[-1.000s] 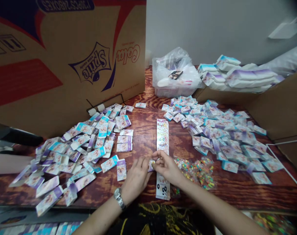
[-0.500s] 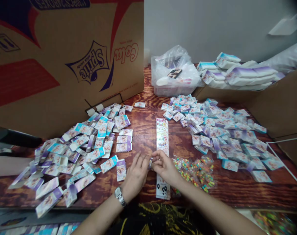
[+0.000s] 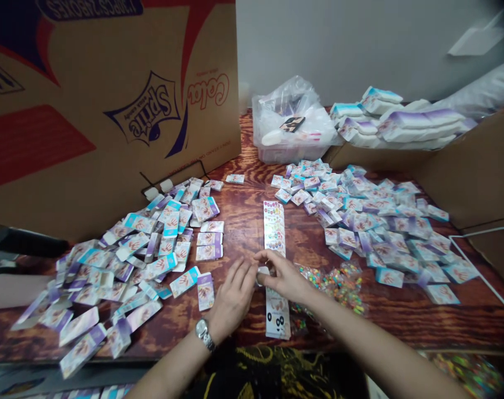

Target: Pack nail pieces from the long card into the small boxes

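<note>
In the middle of the table, my left hand (image 3: 234, 291), with a silver watch at the wrist, is closed round a small box. Most of the box is hidden by the fingers; a white end (image 3: 263, 271) shows between my hands. My right hand (image 3: 285, 278) grips the same end with thumb and curled fingers. Under my right hand runs a stack of narrow sticker sheets (image 3: 274, 224). Several small purple-and-white boxes (image 3: 209, 252) lie to the left of my left hand. Clear bags of colourful candy (image 3: 341, 285) lie beside my right forearm.
A heap of loose small boxes (image 3: 137, 244) spreads at left, with another person's arm (image 3: 14, 292) at its edge. More boxes (image 3: 372, 221) are piled at right. Behind stand a large carton (image 3: 110, 155), a plastic tub (image 3: 293, 154) and a carton (image 3: 434, 172) of wrapped packs.
The small box between my hands has turned, so a white end now shows. My right fingers have opened out a little around it. The view has shifted slightly.
</note>
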Motion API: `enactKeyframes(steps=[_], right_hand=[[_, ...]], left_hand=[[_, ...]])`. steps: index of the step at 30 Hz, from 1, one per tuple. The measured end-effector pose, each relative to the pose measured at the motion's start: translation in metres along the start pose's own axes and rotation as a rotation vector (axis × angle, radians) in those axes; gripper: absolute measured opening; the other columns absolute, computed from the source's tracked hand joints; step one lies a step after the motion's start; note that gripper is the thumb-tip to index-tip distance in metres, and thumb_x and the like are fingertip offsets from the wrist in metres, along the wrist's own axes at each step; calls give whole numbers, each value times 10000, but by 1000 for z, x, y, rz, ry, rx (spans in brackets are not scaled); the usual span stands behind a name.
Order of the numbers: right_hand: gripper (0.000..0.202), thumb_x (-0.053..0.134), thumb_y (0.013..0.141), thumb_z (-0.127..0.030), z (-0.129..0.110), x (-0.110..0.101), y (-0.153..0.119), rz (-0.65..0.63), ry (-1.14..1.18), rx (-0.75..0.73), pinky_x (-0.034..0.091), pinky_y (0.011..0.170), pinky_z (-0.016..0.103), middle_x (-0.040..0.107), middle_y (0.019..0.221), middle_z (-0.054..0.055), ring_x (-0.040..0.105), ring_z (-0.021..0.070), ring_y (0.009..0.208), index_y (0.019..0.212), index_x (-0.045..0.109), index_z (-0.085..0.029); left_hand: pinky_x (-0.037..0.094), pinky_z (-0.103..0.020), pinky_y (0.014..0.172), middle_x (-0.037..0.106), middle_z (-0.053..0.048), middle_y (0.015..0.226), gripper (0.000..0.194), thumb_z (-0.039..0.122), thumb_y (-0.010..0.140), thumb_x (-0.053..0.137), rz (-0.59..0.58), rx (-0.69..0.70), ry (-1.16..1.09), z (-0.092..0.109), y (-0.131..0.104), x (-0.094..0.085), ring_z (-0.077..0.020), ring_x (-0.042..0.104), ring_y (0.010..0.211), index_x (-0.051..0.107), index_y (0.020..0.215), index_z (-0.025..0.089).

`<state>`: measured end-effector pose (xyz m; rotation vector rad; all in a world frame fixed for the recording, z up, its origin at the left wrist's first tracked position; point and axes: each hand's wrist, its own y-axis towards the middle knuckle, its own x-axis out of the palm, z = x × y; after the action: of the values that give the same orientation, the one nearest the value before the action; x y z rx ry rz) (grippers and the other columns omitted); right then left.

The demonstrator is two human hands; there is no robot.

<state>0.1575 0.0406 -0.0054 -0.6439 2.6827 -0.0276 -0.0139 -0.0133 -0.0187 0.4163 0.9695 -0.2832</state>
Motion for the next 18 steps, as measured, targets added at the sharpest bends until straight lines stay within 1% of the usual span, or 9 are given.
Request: enactKeyframes(steps=[2, 4, 5, 6, 8, 11, 13, 16, 18], right_hand=[[290, 603, 756, -198, 6, 2, 3, -62, 164, 29, 461, 747, 304, 574, 930, 17, 555, 159, 833, 1034, 523, -219], [282, 599, 764, -193, 7, 2, 2, -74, 267, 51, 473, 701, 277, 579, 882, -1, 562, 143, 778, 1028, 505, -221], [289, 596, 770, -193, 5, 1, 1, -66, 279, 42, 479, 688, 269, 578, 874, -5, 564, 138, 764, 1038, 495, -224], [294, 588, 782, -196, 2, -1, -1, -42, 258, 16, 484, 687, 267, 574, 885, -1, 567, 136, 766, 1055, 485, -227], [262, 556, 820, -204, -7, -7, -8, 33, 123, -92, 488, 738, 289, 557, 963, 28, 567, 151, 841, 1072, 489, -232], [145, 505, 860, -192, -21, -11, -17, 140, -168, -281, 460, 842, 347, 501, 1081, 77, 521, 200, 1006, 986, 565, -230], [129, 491, 868, -185, -26, -8, -20, 186, -251, -324, 461, 844, 358, 493, 1076, 90, 513, 213, 1016, 933, 595, -224], [121, 480, 879, -198, -26, 3, -19, 221, -157, -257, 480, 815, 339, 532, 990, 74, 551, 190, 931, 929, 587, -223], [137, 495, 876, -218, -23, 11, -18, 251, -12, -169, 493, 784, 315, 567, 939, 52, 575, 172, 875, 1005, 543, -227]], left_hand=[[382, -487, 1007, 457, -140, 1297, 518, 72, 855, 365, -2, 10, -24, 2, 2, -2, -289, 327, 1288, 334, 1357, 195], [416, -469, 970, 485, -138, 1246, 475, 97, 861, 391, 4, -19, -61, 5, 4, -4, -277, 407, 1218, 378, 1321, 216], [434, -455, 947, 502, -135, 1213, 441, 114, 864, 408, 12, -44, -84, 6, 6, -5, -268, 446, 1173, 403, 1293, 219], [446, -442, 928, 516, -131, 1183, 405, 130, 865, 423, 22, -71, -110, 7, 7, -6, -258, 475, 1132, 425, 1261, 218], [450, -421, 913, 531, -124, 1152, 349, 143, 866, 437, 42, -125, -164, 7, 10, -9, -244, 499, 1089, 447, 1209, 208], [430, -411, 930, 540, -112, 1155, 326, 137, 862, 436, 55, -158, -231, 7, 14, -11, -232, 500, 1091, 446, 1180, 209], [414, -409, 951, 537, -107, 1180, 341, 140, 860, 439, 71, -155, -262, 8, 15, -12, -230, 490, 1118, 435, 1193, 217], [385, -411, 990, 523, -108, 1227, 370, 145, 860, 441, 105, -155, -269, 10, 15, -11, -232, 464, 1171, 425, 1222, 219], [379, -413, 1001, 515, -115, 1249, 372, 146, 858, 444, 121, -150, -251, 10, 14, -11, -236, 458, 1187, 433, 1224, 211]])
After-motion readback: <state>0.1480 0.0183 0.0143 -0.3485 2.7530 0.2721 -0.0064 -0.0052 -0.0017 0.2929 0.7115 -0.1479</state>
